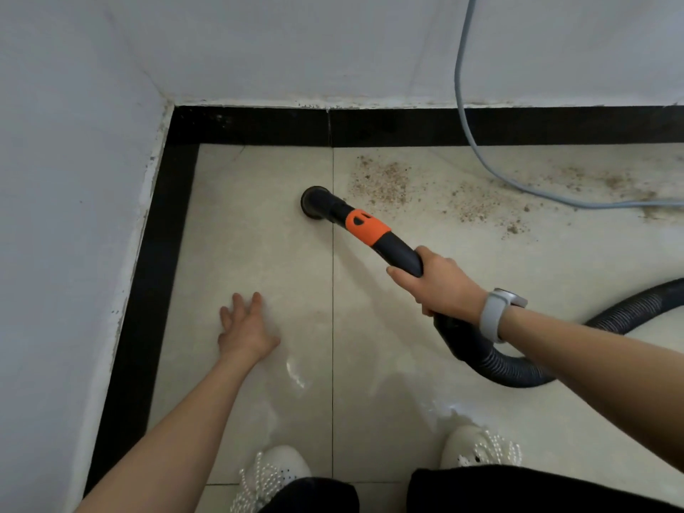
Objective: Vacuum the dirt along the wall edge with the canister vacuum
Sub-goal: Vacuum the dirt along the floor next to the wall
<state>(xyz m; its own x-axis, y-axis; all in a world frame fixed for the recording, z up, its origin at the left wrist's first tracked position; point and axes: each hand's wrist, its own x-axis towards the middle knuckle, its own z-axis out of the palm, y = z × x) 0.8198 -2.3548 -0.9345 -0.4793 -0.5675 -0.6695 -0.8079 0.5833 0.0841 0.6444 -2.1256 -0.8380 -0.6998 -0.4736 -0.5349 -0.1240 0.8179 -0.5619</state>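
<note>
**Inspector A:** We found the right hand (440, 281) wrapped round the curved black plastic handle of the vacuum hose (403, 257), fingers curled fully about it. The round black nozzle (315, 200) sat on the cream floor tile (259, 235), just left of a grout line and near the corner. The canister itself was out of view.

**Inspector B:** And the left hand (246, 327)?

**Inspector A:** Fingers straight and spread, holding nothing, over the tile; we could not tell whether it bore weight.

**Inspector B:** Where was the dirt?

**Inspector A:** We recorded the brown gritty dirt (383, 179) scattered to the right of the nozzle, along the black skirting strip (407, 127), untouched so far. We judged most of the job outstanding.

**Inspector B:** Risks?

**Inspector A:** The pale blue cable (492, 168) trailed through the far dirt; we judged a sweep rightward could suck at or snag it. The ribbed black hose (518, 372) looped close beside the white beaded shoe (481, 449), so a step might pin it and jerk the nozzle. The tile looked glossy, and a leaning palm could slip.
</note>
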